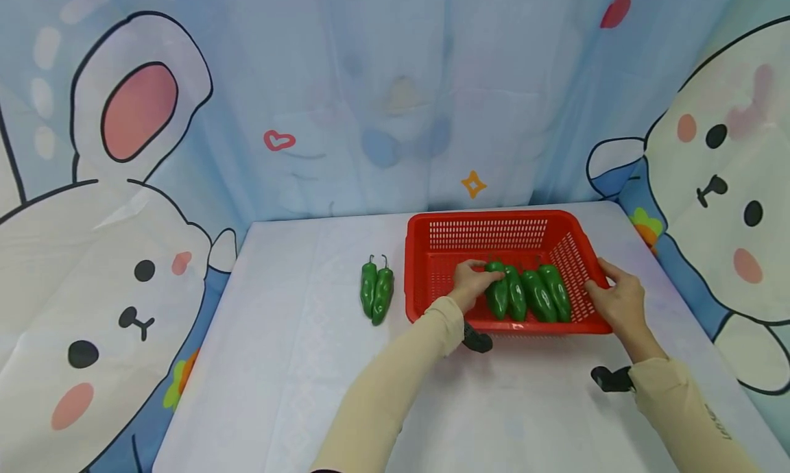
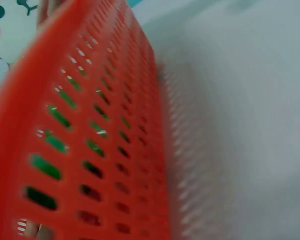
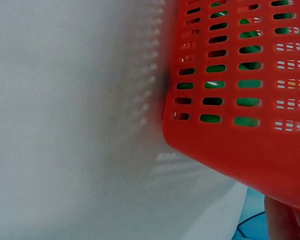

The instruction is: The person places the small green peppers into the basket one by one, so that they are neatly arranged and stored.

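A red plastic basket [image 1: 487, 216] with slotted walls sits toward the back right of the table. Inside it, several glossy green peppers [image 1: 537, 296] lie side by side at the right. My left hand [image 1: 472, 281] reaches over the front rim and pinches the leftmost pepper [image 1: 496, 300] near its stem end. At the basket's right side, my right hand [image 1: 620, 301] grips the rim. Two more green peppers [image 1: 382, 293] lie together on the table left of the basket. Both wrist views mostly show the basket's outer wall [image 3: 215, 142], with green peeking through the slots.
A white cloth covers the table [image 1: 308, 391]. Behind it hangs a light blue curtain [image 1: 345, 82] printed with cartoon animals. Black straps or mounts [image 1: 611, 379] stick out by both wrists.
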The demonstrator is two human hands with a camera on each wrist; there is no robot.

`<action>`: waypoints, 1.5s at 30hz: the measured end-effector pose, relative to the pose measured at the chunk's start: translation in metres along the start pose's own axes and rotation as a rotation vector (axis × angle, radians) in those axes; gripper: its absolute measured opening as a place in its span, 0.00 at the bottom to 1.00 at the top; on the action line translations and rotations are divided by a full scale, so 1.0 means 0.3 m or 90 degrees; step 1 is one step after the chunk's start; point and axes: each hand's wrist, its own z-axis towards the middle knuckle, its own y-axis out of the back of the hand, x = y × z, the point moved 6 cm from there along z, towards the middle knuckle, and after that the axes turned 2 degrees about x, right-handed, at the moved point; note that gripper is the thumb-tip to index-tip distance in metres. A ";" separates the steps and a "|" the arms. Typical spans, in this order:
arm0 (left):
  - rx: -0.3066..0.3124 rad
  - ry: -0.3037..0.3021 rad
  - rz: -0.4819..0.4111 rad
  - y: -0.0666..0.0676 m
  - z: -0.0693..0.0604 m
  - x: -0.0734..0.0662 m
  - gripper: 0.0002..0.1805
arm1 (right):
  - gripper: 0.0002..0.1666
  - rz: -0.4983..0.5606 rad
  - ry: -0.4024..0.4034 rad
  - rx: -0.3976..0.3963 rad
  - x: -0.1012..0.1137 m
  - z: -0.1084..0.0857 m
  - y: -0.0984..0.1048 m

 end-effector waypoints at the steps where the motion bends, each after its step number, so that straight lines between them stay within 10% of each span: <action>1: -0.002 -0.001 0.005 -0.001 0.001 0.007 0.20 | 0.34 -0.001 0.002 0.000 0.001 -0.001 0.000; 30: -0.095 0.028 0.198 0.014 0.062 0.059 0.20 | 0.35 0.011 -0.005 0.021 0.020 0.006 -0.026; 45: -0.032 -0.054 0.283 -0.006 0.006 -0.044 0.22 | 0.33 0.004 0.041 -0.017 0.001 0.001 0.015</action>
